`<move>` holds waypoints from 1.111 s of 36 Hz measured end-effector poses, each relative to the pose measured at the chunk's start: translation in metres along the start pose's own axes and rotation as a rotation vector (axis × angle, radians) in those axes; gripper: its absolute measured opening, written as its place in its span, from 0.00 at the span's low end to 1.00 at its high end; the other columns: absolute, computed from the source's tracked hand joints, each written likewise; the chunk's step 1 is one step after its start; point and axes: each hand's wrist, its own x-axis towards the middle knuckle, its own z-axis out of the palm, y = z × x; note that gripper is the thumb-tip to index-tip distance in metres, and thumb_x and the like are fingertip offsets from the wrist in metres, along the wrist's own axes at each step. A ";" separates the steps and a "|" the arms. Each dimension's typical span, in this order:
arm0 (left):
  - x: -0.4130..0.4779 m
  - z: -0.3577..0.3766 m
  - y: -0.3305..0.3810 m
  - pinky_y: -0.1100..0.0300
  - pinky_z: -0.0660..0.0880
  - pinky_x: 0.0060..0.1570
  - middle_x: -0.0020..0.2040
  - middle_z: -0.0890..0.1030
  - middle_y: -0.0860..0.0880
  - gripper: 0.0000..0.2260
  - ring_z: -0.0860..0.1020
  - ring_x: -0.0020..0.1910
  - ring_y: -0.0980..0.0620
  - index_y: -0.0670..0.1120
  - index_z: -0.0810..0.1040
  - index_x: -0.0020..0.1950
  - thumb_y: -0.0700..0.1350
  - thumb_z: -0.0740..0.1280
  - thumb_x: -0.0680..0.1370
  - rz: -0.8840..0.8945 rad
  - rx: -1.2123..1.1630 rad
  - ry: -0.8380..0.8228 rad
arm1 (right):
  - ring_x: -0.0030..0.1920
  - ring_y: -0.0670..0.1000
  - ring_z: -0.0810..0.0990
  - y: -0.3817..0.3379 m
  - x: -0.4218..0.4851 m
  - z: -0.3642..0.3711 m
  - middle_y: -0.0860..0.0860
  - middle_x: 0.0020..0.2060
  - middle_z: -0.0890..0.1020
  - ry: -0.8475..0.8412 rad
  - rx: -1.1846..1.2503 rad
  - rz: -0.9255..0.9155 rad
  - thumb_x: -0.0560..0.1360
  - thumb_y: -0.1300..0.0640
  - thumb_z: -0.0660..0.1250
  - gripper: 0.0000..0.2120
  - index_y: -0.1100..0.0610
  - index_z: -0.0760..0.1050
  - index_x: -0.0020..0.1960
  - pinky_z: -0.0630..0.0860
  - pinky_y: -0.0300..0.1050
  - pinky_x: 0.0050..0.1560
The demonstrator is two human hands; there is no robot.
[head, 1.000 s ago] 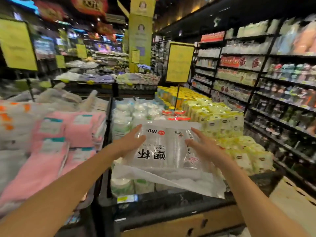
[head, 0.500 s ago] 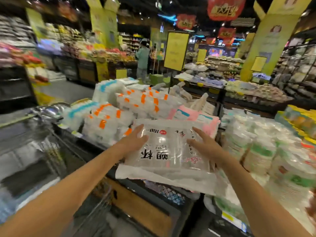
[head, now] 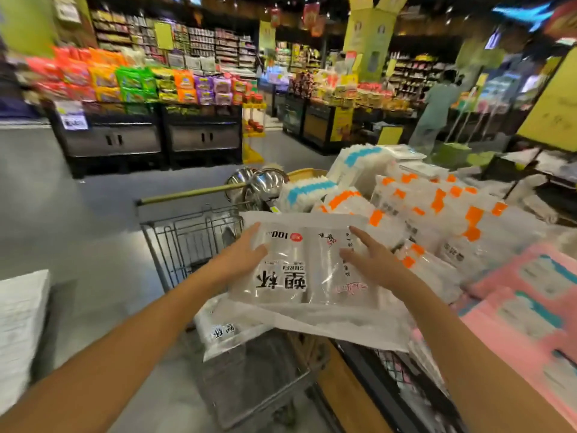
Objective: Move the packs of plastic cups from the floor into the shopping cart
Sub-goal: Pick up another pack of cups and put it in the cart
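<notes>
A clear pack of plastic cups [head: 281, 276] with black lettering hangs in the air between my hands. My left hand [head: 242, 256] holds its left side and my right hand [head: 373, 260] holds its right side, fingers spread on top; what lies underneath is hidden. The pack hovers over the right part of a wire shopping cart [head: 187, 235], whose handle bar [head: 190, 192] is at the far end. Another pack of cups [head: 224, 334] lies in the cart below the held one.
A display bin [head: 368, 364] on the right holds several packs with orange and blue labels [head: 437, 210] and pink packs [head: 527, 310]. Steel bowls [head: 265, 182] sit beyond the cart. A white stack [head: 18, 323] stands at left. A person [head: 437, 110] stands at back right.
The view has swung left from the shelves and bins, so the shopping cart is now below the pack. Both hands keep the same hold on the pack.
</notes>
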 end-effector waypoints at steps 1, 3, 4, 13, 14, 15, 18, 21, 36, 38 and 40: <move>0.002 -0.003 -0.007 0.51 0.62 0.71 0.80 0.56 0.52 0.29 0.64 0.75 0.45 0.57 0.48 0.81 0.55 0.58 0.82 -0.024 -0.012 0.015 | 0.70 0.57 0.72 -0.004 0.011 0.007 0.48 0.75 0.68 -0.020 -0.005 -0.020 0.77 0.37 0.65 0.32 0.36 0.57 0.78 0.68 0.48 0.59; 0.005 -0.007 -0.021 0.47 0.65 0.71 0.80 0.57 0.51 0.30 0.66 0.74 0.44 0.59 0.47 0.81 0.56 0.58 0.83 -0.074 -0.060 0.033 | 0.72 0.57 0.70 -0.009 0.034 0.018 0.48 0.76 0.67 -0.068 -0.012 -0.051 0.78 0.38 0.65 0.32 0.37 0.56 0.79 0.67 0.50 0.62; 0.008 -0.008 -0.028 0.46 0.65 0.72 0.80 0.56 0.51 0.29 0.65 0.74 0.44 0.59 0.46 0.81 0.55 0.57 0.83 -0.090 -0.076 0.044 | 0.72 0.57 0.69 -0.011 0.045 0.024 0.49 0.76 0.66 -0.092 -0.015 -0.066 0.78 0.38 0.65 0.32 0.37 0.56 0.79 0.67 0.50 0.64; 0.043 -0.007 -0.068 0.52 0.57 0.73 0.81 0.53 0.54 0.29 0.57 0.78 0.47 0.61 0.47 0.80 0.56 0.58 0.83 -0.234 -0.119 0.217 | 0.75 0.58 0.65 -0.017 0.148 0.064 0.49 0.78 0.62 -0.255 -0.074 -0.220 0.77 0.35 0.65 0.34 0.35 0.55 0.78 0.64 0.57 0.72; 0.046 -0.006 -0.073 0.52 0.57 0.73 0.80 0.53 0.54 0.29 0.56 0.78 0.48 0.61 0.47 0.80 0.56 0.58 0.83 -0.250 -0.128 0.229 | 0.75 0.58 0.65 -0.017 0.158 0.069 0.50 0.78 0.63 -0.272 -0.093 -0.238 0.77 0.36 0.64 0.34 0.36 0.55 0.79 0.64 0.57 0.71; 0.049 -0.003 -0.077 0.52 0.57 0.73 0.80 0.53 0.54 0.29 0.56 0.78 0.48 0.60 0.47 0.80 0.55 0.58 0.83 -0.267 -0.138 0.242 | 0.74 0.58 0.66 -0.016 0.168 0.074 0.50 0.78 0.64 -0.294 -0.104 -0.252 0.78 0.37 0.64 0.34 0.37 0.54 0.79 0.64 0.56 0.71; 0.058 0.008 -0.092 0.51 0.56 0.74 0.80 0.53 0.56 0.29 0.55 0.79 0.49 0.60 0.48 0.80 0.55 0.58 0.83 -0.320 -0.179 0.283 | 0.73 0.58 0.68 -0.016 0.194 0.090 0.53 0.77 0.65 -0.364 -0.140 -0.284 0.78 0.38 0.64 0.34 0.37 0.53 0.80 0.65 0.53 0.70; 0.061 0.020 -0.104 0.49 0.56 0.74 0.80 0.52 0.57 0.29 0.56 0.78 0.48 0.60 0.48 0.80 0.55 0.58 0.83 -0.378 -0.200 0.313 | 0.70 0.57 0.71 -0.015 0.215 0.109 0.53 0.76 0.67 -0.422 -0.152 -0.296 0.79 0.40 0.64 0.34 0.38 0.53 0.80 0.67 0.46 0.59; 0.112 0.085 -0.247 0.50 0.53 0.75 0.79 0.51 0.61 0.29 0.54 0.78 0.52 0.64 0.45 0.79 0.53 0.58 0.84 -0.439 -0.294 0.281 | 0.73 0.55 0.69 0.057 0.268 0.255 0.50 0.75 0.68 -0.552 -0.061 -0.153 0.79 0.43 0.66 0.35 0.35 0.50 0.79 0.68 0.58 0.71; 0.116 0.105 -0.264 0.53 0.54 0.74 0.79 0.52 0.58 0.29 0.57 0.77 0.53 0.64 0.46 0.79 0.50 0.58 0.84 -0.475 -0.338 0.278 | 0.73 0.54 0.70 0.080 0.270 0.281 0.50 0.75 0.68 -0.565 -0.061 -0.126 0.79 0.44 0.67 0.35 0.36 0.51 0.79 0.69 0.57 0.71; 0.118 0.125 -0.279 0.60 0.60 0.67 0.77 0.58 0.56 0.29 0.69 0.67 0.59 0.63 0.47 0.80 0.48 0.58 0.84 -0.514 -0.357 0.298 | 0.73 0.53 0.70 0.102 0.271 0.305 0.50 0.75 0.68 -0.591 -0.059 -0.100 0.79 0.44 0.67 0.36 0.35 0.50 0.79 0.69 0.55 0.71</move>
